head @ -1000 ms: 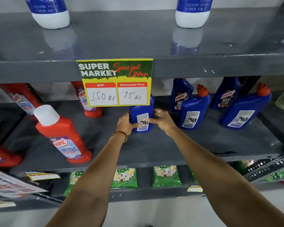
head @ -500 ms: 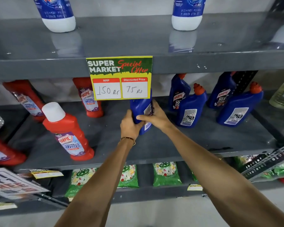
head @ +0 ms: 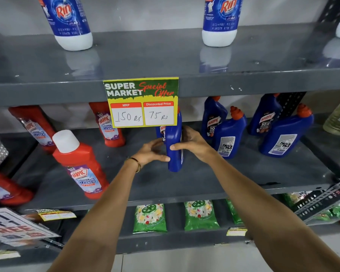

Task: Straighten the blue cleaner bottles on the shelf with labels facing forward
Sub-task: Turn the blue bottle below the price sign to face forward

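On the middle shelf point(head: 194, 181) a blue cleaner bottle point(head: 174, 154) stands upright under the price sign, its narrow side toward me and a sliver of front label showing at its left edge. My left hand point(head: 152, 152) touches its left side and my right hand point(head: 194, 144) grips its right side. To the right stand two blue bottles point(head: 231, 138) point(head: 285, 136) with their back labels toward me. Behind them two more blue bottles point(head: 213, 118) point(head: 267, 116) show front labels.
Red bathroom cleaner bottles point(head: 81, 165) stand on the left of the same shelf. A yellow price sign point(head: 141, 103) hangs from the upper shelf edge, hiding the held bottle's top. Blue-and-white bottles point(head: 69, 22) stand above; green packets point(head: 149, 218) lie below.
The bottle has been turned between both hands: its back label faced me a second ago, now its narrow side does. The camera has moved closer and tilted up.
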Action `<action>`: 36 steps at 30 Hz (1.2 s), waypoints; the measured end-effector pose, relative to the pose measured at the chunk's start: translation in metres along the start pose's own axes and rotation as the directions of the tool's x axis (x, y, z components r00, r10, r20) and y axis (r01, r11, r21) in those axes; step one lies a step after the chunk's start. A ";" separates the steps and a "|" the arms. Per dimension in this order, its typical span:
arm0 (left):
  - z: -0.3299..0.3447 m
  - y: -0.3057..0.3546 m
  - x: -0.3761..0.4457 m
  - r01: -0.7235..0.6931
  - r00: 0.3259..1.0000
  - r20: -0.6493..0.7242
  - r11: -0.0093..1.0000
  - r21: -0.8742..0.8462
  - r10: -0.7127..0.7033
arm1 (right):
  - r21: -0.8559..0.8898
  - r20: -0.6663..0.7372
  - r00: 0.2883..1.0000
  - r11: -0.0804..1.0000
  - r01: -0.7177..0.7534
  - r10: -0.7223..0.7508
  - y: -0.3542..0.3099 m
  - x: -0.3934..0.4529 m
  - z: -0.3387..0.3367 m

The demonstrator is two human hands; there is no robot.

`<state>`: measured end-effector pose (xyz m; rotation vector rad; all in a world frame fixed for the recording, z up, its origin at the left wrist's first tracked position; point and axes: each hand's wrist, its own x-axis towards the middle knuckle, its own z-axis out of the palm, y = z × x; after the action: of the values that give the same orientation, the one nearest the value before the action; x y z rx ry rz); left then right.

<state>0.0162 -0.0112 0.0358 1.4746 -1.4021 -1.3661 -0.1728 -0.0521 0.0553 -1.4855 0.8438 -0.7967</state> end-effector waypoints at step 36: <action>0.037 -0.020 0.011 0.109 0.823 -0.567 0.970 0.219 0.036 | 0.036 0.054 0.992 0.993 -0.113 0.111 0.017 0.029 -0.007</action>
<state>-0.0159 -0.0111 0.0056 1.8798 -1.1682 -0.6805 -0.1652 -0.0813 0.0387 -1.4055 0.8605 -0.6848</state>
